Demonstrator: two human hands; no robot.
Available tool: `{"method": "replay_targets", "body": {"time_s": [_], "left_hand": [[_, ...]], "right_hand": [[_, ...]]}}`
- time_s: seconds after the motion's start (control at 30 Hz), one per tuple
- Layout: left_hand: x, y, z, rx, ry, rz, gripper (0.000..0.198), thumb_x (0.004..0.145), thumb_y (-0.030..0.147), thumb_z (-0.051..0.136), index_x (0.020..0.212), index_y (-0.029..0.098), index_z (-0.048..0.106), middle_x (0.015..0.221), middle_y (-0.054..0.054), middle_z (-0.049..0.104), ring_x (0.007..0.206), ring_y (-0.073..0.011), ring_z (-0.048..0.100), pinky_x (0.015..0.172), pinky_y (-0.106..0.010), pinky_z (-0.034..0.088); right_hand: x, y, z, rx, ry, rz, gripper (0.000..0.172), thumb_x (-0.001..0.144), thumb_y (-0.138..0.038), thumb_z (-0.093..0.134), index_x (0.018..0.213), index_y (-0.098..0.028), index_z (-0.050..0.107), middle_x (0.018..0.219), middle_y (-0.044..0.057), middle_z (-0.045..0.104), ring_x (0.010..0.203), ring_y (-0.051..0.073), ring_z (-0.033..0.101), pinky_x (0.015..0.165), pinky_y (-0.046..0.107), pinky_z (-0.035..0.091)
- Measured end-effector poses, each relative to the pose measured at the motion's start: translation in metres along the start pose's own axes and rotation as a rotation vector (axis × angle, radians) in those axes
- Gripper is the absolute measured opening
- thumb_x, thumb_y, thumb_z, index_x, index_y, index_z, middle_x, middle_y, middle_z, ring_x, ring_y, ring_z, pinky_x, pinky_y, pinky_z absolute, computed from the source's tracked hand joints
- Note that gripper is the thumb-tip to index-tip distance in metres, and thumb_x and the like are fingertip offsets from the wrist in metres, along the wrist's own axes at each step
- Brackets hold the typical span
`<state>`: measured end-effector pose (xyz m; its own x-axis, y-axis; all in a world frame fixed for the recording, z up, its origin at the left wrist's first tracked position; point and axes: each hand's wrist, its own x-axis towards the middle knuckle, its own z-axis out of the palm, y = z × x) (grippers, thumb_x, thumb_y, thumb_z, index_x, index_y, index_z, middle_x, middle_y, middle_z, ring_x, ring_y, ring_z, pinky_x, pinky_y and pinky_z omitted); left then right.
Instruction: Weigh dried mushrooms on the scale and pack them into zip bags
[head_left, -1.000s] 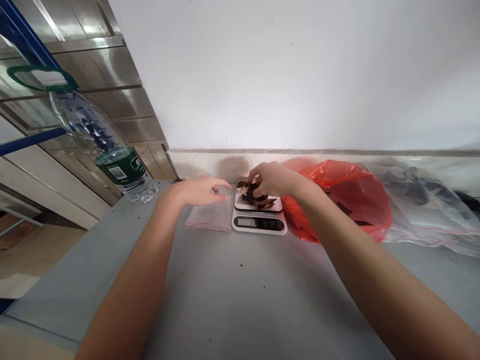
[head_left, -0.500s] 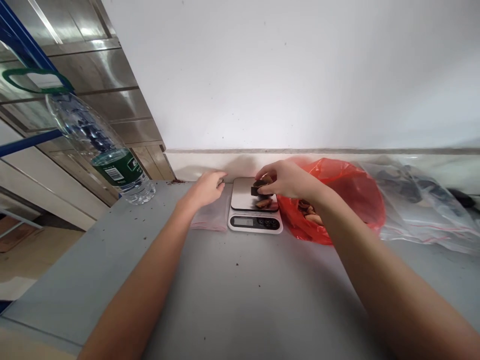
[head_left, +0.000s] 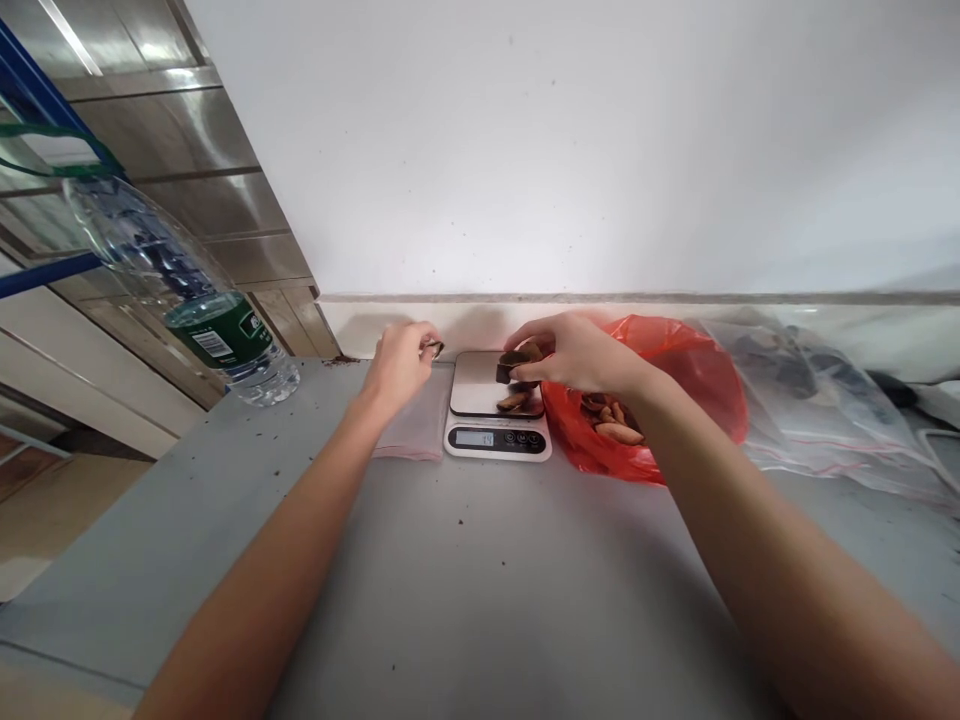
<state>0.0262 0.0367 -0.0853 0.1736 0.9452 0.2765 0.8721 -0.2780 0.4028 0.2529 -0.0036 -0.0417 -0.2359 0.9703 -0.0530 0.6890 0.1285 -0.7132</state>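
A white kitchen scale [head_left: 496,440] with a steel plate and a lit display stands on the grey table by the wall. My right hand [head_left: 576,355] is closed on dark brown dried slices [head_left: 513,366], held over the plate's right side. Below them, more brown slices [head_left: 517,401] lie on the plate. Left of the scale, my left hand [head_left: 403,355] pinches a small dark slice [head_left: 433,349] above a clear zip bag [head_left: 411,428] lying flat. An open red plastic bag [head_left: 600,455] with lighter brown slices [head_left: 616,424] inside sits right of the scale, partly behind my right forearm.
At the left table edge stands a large clear bottle [head_left: 225,335] with a green label and handle. Clear zip bags [head_left: 817,420] lie at the far right. The white wall [head_left: 480,170] closes off the back. Dark crumbs dot the grey tabletop [head_left: 450,590].
My left fingers have curled in, and the small slice shows more plainly between them. My right hand stays over the plate with its slices. The whole view has shifted slightly.
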Motion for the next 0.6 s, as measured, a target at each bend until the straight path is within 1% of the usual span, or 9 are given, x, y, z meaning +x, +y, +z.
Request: {"method": "replay_targets", "body": {"time_s": [0.1, 0.17, 0.23, 0.3, 0.33, 0.4, 0.47, 0.6], "left_hand": [[-0.001, 0.016, -0.002, -0.100, -0.011, 0.048, 0.030, 0.093, 0.009, 0.058, 0.114, 0.017, 0.077, 0.114, -0.009, 0.081, 0.106, -0.0244, 0.076, 0.096, -0.035, 0.061], [-0.004, 0.024, 0.002, -0.170, -0.066, 0.078, 0.025, 0.091, 0.011, 0.061, 0.108, 0.017, 0.079, 0.109, -0.008, 0.083, 0.099, -0.0236, 0.078, 0.093, -0.035, 0.062], [-0.007, 0.029, 0.006, -0.224, -0.120, 0.103, 0.020, 0.089, 0.012, 0.062, 0.097, 0.018, 0.079, 0.102, -0.007, 0.084, 0.095, -0.0241, 0.079, 0.092, -0.035, 0.063], [-0.009, 0.031, 0.008, -0.252, -0.139, 0.116, 0.017, 0.090, 0.016, 0.062, 0.089, 0.019, 0.079, 0.099, -0.007, 0.084, 0.096, -0.0253, 0.079, 0.093, -0.037, 0.062], [-0.009, 0.031, 0.008, -0.268, -0.140, 0.116, 0.016, 0.091, 0.019, 0.062, 0.089, 0.019, 0.079, 0.100, -0.007, 0.084, 0.098, -0.0260, 0.078, 0.094, -0.038, 0.062], [-0.009, 0.030, 0.004, -0.315, -0.145, 0.094, 0.017, 0.090, 0.023, 0.066, 0.096, 0.018, 0.080, 0.108, -0.008, 0.084, 0.104, -0.0271, 0.077, 0.098, -0.039, 0.061], [-0.009, 0.031, -0.003, -0.352, -0.147, 0.057, 0.021, 0.089, 0.024, 0.067, 0.103, 0.018, 0.082, 0.114, -0.009, 0.083, 0.110, -0.0278, 0.075, 0.102, -0.040, 0.059], [-0.009, 0.032, -0.016, -0.349, -0.138, 0.021, 0.021, 0.092, 0.026, 0.064, 0.100, 0.019, 0.083, 0.115, -0.009, 0.083, 0.113, -0.0285, 0.074, 0.105, -0.041, 0.058]], "right_hand": [[0.001, 0.002, 0.001, 0.098, -0.021, -0.026, 0.022, 0.085, -0.007, 0.073, 0.105, -0.016, 0.077, 0.105, 0.010, 0.083, 0.099, 0.022, 0.076, 0.089, 0.033, 0.058], [0.001, 0.004, 0.001, 0.148, -0.034, -0.028, 0.020, 0.084, -0.011, 0.075, 0.104, -0.015, 0.078, 0.107, 0.011, 0.083, 0.101, 0.024, 0.076, 0.091, 0.035, 0.058], [0.001, 0.006, -0.001, 0.181, -0.029, -0.023, 0.019, 0.083, -0.014, 0.076, 0.102, -0.015, 0.079, 0.108, 0.011, 0.083, 0.100, 0.025, 0.076, 0.093, 0.037, 0.059], [0.000, 0.007, -0.004, 0.209, -0.022, -0.031, 0.018, 0.083, -0.017, 0.078, 0.101, -0.016, 0.079, 0.109, 0.011, 0.083, 0.101, 0.025, 0.076, 0.095, 0.039, 0.058], [-0.001, 0.007, -0.006, 0.215, -0.024, -0.040, 0.019, 0.083, -0.020, 0.078, 0.101, -0.016, 0.079, 0.110, 0.011, 0.083, 0.103, 0.026, 0.076, 0.097, 0.040, 0.058], [-0.003, 0.007, -0.011, 0.202, -0.035, -0.051, 0.021, 0.083, -0.022, 0.078, 0.103, -0.017, 0.080, 0.112, 0.011, 0.082, 0.105, 0.027, 0.076, 0.098, 0.042, 0.058], [-0.006, 0.005, -0.016, 0.134, -0.023, -0.033, 0.024, 0.083, -0.022, 0.077, 0.106, -0.016, 0.081, 0.115, 0.011, 0.082, 0.106, 0.027, 0.076, 0.099, 0.043, 0.058], [-0.010, 0.003, -0.024, 0.018, -0.005, -0.020, 0.029, 0.082, -0.022, 0.076, 0.110, -0.018, 0.081, 0.124, 0.012, 0.080, 0.113, 0.028, 0.074, 0.098, 0.040, 0.057]]}}
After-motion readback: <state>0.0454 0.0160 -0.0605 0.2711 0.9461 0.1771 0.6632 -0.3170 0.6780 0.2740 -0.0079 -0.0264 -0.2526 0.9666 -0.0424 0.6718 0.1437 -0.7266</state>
